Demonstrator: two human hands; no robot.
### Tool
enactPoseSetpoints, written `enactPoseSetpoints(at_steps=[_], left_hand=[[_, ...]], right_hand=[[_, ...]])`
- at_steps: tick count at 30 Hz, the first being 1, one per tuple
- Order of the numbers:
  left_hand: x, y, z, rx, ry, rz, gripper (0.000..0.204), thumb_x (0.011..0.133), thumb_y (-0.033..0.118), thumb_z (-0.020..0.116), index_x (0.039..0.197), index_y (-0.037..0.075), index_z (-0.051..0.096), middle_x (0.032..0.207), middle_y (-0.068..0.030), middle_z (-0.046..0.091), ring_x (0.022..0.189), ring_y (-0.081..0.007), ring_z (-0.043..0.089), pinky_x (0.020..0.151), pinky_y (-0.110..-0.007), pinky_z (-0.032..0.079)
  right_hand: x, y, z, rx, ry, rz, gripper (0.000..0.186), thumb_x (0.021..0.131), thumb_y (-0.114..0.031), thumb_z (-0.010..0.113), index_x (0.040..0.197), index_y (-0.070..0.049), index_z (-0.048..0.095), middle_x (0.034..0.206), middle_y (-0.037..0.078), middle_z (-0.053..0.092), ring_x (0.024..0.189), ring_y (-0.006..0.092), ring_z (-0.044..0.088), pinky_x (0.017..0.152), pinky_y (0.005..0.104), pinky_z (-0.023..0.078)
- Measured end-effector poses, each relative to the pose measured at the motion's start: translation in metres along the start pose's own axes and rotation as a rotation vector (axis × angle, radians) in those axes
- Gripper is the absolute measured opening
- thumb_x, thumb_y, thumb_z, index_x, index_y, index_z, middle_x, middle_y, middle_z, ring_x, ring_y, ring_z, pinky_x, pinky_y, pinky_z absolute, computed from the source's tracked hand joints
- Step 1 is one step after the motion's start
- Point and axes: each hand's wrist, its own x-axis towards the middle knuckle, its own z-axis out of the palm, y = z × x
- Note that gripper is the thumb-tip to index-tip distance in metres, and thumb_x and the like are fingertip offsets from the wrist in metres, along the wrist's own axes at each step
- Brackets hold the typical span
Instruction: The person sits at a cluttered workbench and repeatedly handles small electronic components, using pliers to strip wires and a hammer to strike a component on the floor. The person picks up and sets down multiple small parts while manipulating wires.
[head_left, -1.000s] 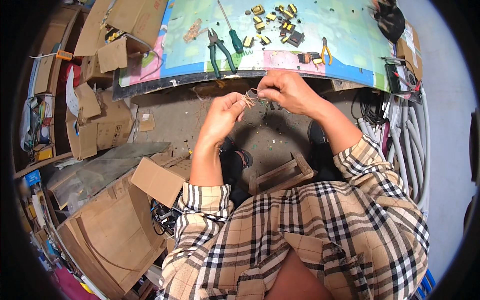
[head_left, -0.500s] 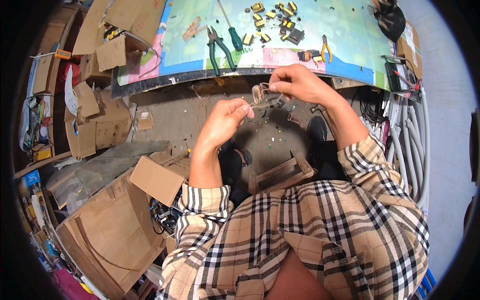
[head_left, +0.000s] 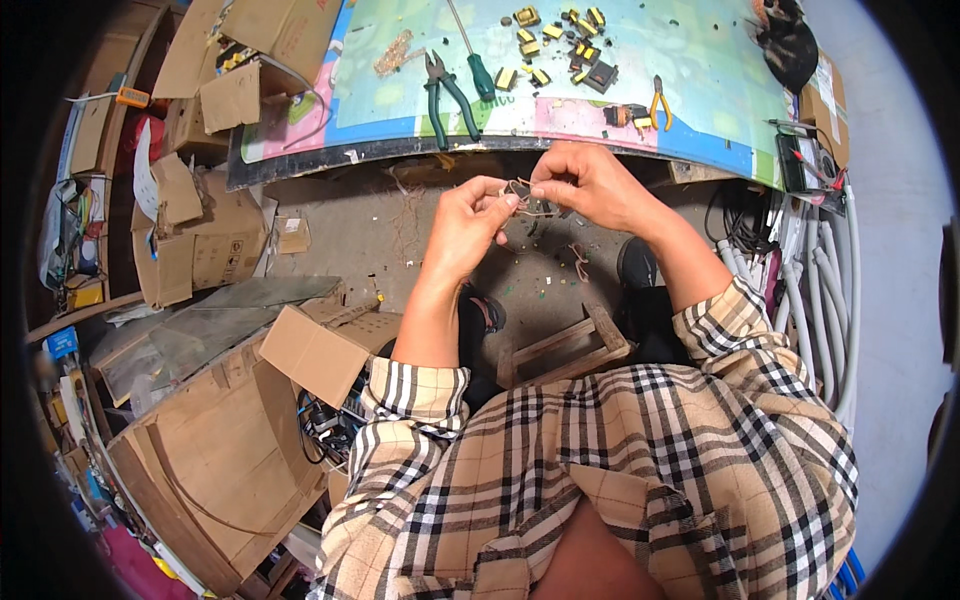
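Note:
My left hand (head_left: 462,225) and my right hand (head_left: 592,188) are close together, in front of the table's near edge and above the floor. Between their fingertips is a small loop of thin copper-coloured wire (head_left: 537,214), with fingers and thumb of each hand pinched on it. The hands partly hide the strands. On the table beyond lie green-handled pliers (head_left: 455,100), a green-handled screwdriver (head_left: 481,78), and small orange-handled cutters (head_left: 659,105). Several small black-and-yellow transformers (head_left: 583,50) are grouped farther back. A tangle of copper wire (head_left: 393,54) rests to their left.
The table (head_left: 560,125) has a colourful mat. Opened cardboard boxes (head_left: 225,245) stand at the left, with a glass sheet (head_left: 190,325) nearby. Below me is a wooden stool (head_left: 560,350). Grey pipes (head_left: 825,300) lean at the right. A dark furry animal (head_left: 787,50) is at the far right corner.
My hands have drawn nearer each other. The left has moved up and slightly right, and the wire loop now sits more tightly between the fingertips.

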Motion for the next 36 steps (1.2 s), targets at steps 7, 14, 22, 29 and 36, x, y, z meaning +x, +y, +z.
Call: enactPoseSetpoints(at_steps=[7,14,22,29,36], left_hand=[[-0.001,0.0,-0.002,-0.005,0.069,0.091,0.014,0.086,0.002,0.062,0.099,-0.001,0.063,0.08,-0.0019,0.066,0.06,-0.0053,0.053,0.052,-0.02,0.042],[-0.006,0.0,0.003,0.303,0.304,0.262,0.015,0.082,0.002,0.065,0.097,0.0,0.064,0.074,-0.0075,0.066,0.061,-0.0124,0.059,0.056,-0.027,0.047],[-0.01,0.005,0.019,0.554,0.344,0.395,0.015,0.079,0.004,0.065,0.094,0.002,0.063,0.078,-0.0181,0.065,0.071,-0.0333,0.065,0.063,-0.036,0.05],[-0.004,0.003,0.013,0.606,0.348,0.484,0.015,0.079,0.006,0.067,0.093,0.002,0.065,0.073,-0.0098,0.066,0.058,-0.0146,0.059,0.057,-0.03,0.047],[-0.009,0.011,0.008,0.627,0.236,0.31,0.012,0.077,0.007,0.065,0.088,0.003,0.065,0.069,-0.0103,0.064,0.055,-0.0167,0.057,0.054,-0.031,0.045]], right_hand=[[0.001,0.007,-0.004,0.283,0.093,0.283,0.014,0.086,-0.013,0.064,0.082,0.0,0.063,0.064,0.002,0.057,0.057,0.0077,0.055,0.053,0.0257,0.044],[0.001,0.012,0.002,-0.198,0.033,0.216,0.011,0.082,-0.013,0.064,0.086,-0.004,0.061,0.069,0.007,0.061,0.066,0.0242,0.061,0.062,0.0334,0.048],[0.0,-0.008,0.009,-0.405,0.205,-0.278,0.02,0.072,-0.012,0.071,0.091,-0.008,0.064,0.088,0.006,0.057,0.085,0.0275,0.058,0.075,0.0375,0.047],[-0.002,-0.008,0.012,-0.37,0.251,-0.277,0.016,0.072,-0.009,0.071,0.078,-0.004,0.057,0.082,0.009,0.053,0.079,0.0296,0.057,0.067,0.0385,0.046],[-0.005,-0.007,0.014,-0.437,0.151,-0.297,0.016,0.075,-0.007,0.068,0.087,-0.003,0.057,0.083,0.012,0.053,0.076,0.0322,0.056,0.065,0.0385,0.046]])
